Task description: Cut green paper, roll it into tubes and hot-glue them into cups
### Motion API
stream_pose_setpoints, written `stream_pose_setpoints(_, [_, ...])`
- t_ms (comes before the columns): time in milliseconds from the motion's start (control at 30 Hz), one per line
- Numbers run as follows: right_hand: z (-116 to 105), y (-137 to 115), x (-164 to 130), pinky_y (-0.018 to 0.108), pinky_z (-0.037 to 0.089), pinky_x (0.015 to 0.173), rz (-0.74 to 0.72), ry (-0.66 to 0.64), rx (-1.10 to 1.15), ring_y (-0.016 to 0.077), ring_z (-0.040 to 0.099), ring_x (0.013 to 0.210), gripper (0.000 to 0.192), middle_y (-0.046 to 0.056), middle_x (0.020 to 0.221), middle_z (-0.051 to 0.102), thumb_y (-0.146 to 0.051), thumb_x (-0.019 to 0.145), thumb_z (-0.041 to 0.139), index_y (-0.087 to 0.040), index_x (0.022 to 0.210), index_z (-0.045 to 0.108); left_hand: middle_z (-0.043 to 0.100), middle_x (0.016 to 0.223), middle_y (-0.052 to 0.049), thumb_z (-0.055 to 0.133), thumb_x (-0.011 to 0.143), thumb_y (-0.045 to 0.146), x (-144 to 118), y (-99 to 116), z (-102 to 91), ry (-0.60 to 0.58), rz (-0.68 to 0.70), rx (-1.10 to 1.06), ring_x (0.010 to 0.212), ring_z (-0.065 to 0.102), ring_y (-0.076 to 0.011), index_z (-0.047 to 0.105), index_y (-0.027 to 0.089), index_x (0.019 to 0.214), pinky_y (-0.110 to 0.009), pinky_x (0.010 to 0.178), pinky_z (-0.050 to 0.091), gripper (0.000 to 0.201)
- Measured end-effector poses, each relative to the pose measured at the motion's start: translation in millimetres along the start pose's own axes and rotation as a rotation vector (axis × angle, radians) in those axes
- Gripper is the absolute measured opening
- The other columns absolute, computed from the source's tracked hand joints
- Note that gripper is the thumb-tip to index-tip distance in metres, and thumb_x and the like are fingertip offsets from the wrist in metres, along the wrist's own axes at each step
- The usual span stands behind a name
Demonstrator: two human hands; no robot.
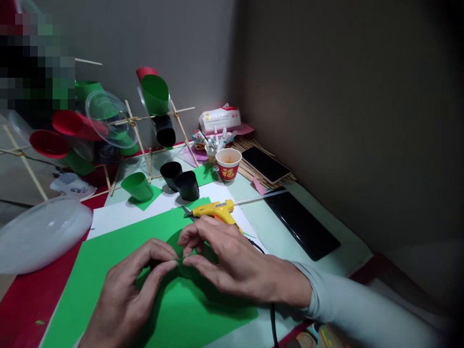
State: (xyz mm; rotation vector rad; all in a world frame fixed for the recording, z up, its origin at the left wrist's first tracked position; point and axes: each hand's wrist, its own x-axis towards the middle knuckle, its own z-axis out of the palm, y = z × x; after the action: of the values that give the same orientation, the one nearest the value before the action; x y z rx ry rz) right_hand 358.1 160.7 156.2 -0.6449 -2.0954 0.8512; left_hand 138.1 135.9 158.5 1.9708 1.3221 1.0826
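1. I have my left hand [134,285] low over the surface [255,215], its grip pinched, thumb against finger, on a small green paper piece [180,261].
2. My right hand [235,256] meets it fingertip to fingertip; its grip is closed on that same piece, the other fingers curled above.
3. The piece sits between both sets of fingertips, above a large green sheet [108,280]; my fingers hide much of its shape.
4. Just beyond my right hand, the yellow glue gun [215,209] lies on its side, nozzle pointing left, partly covered by my knuckles.
5. Farther off I see a green paper tube [139,187] and, to its right, two black paper tubes [187,186] close together.
6. Right of those stands a red-and-white cup [229,168], near a phone [266,164] resting on thin wooden sticks [249,175].
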Motion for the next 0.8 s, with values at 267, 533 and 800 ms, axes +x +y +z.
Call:
stream_pose_setpoints(267, [-2, -3, 0, 0.033, 0.050, 0.095, -0.009, -0.037, -0.042, 0.0201, 0.060, 0.103, 0.011, 0.007, 0.110, 0.068, -0.013, 0.103, 0.057, -0.019, 0.112, 0.055, 0.077, 0.072, 0.002, 0.071, 0.083, 0.026, 1, 3, -1.0, 0.020, -0.027, 0.000, 0.068, 0.074, -0.0163, 0.073, 0.030, 0.070, -0.017, 0.068, 0.056, 0.014])
stream_pose_setpoints(533, [1, 7, 8, 0.031, 0.053, 0.087, -0.035, 0.130, 0.060, 0.0195, 0.066, 0.099, 0.027, 0.008, 0.112, 0.071, -0.019, 0.099, 0.068, -0.019, 0.123, 0.056, 0.072, 0.071, -0.001, 0.089, 0.061, 0.030, 5, 0, -2.9, 0.141, -0.341, -0.289, 0.070, 0.069, -0.0169, 0.073, 0.025, 0.059, -0.017, 0.065, 0.056, 0.017])
stream_pose_setpoints(800, [-12, 11, 18, 0.030, 0.049, 0.072, 0.334, 0.400, 0.260, 0.0171, 0.063, 0.077, 0.015, 0.002, 0.086, 0.067, -0.033, 0.095, 0.062, -0.019, 0.090, 0.062, 0.056, 0.054, 0.008, 0.097, 0.060, 0.042, 14, -18, -2.2, 0.346, -0.491, -0.686, 0.052, 0.050, -0.0090, 0.064, 0.023, 0.072, -0.015, 0.048, 0.042, 0.040])
